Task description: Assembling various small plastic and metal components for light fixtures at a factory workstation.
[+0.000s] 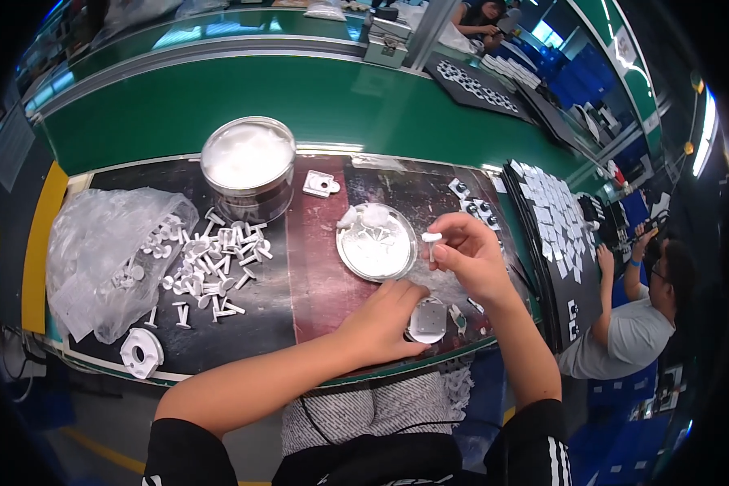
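A clear round tub (255, 198) stands at the back of the dark tabletop (316, 279), filled with white material up to near its rim. To its left, a crumpled clear plastic bag (89, 251) lies open toward the middle, with small white stemmed parts inside; a loose heap of stemmed parts (211, 263) spreads beside it. Near the centre, a shallow round dish (363, 274) holds a shiny white substance, with a whitish lump at its upper left edge; what the lump is cannot be told.

The right hand (479, 259) is raised just beside the dish, thumb and fingers (460, 221) pinched together on a single white stemmed part (432, 239), its flat head up and its stem pointing down. The left hand (381, 320) lies low in front of the dish, its fingers and thumb spread around the edge of a round piece (427, 321) with a greyish face, gripping it at the side.
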`<state>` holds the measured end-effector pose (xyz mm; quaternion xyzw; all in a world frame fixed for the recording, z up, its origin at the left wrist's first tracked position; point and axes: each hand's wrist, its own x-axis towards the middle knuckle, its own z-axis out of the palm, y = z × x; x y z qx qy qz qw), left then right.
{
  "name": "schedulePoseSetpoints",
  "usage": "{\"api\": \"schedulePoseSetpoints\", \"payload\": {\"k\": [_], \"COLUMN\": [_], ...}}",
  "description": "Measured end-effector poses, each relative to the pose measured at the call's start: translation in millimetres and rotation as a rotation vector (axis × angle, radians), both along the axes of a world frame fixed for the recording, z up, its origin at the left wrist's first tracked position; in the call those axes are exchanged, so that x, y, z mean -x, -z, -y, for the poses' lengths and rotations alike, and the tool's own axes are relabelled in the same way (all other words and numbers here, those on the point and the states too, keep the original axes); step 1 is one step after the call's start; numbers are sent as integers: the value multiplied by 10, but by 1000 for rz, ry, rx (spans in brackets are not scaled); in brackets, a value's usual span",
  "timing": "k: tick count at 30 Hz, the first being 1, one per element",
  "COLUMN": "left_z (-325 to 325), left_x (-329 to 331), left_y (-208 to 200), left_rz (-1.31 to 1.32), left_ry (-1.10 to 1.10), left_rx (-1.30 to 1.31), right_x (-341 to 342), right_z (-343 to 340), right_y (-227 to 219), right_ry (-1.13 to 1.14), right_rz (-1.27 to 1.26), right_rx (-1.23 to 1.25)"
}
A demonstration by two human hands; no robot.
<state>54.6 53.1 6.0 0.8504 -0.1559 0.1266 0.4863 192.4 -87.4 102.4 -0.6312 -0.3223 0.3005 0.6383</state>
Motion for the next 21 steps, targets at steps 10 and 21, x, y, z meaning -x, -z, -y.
{"api": "schedulePoseSetpoints", "payload": {"k": [10,21], "left_z": [-13,-12], "left_x": [-14,-25], "left_y": [-58,-60], "left_rz": [-55,-39], "left_ry": [-7,-9], "left_rx": [26,23], "right_x": [438,440], "right_z": [675,557], "right_y": [502,629], "right_ry": [330,443], "right_rz": [50,-113], "right_rx": [-86,38]}}
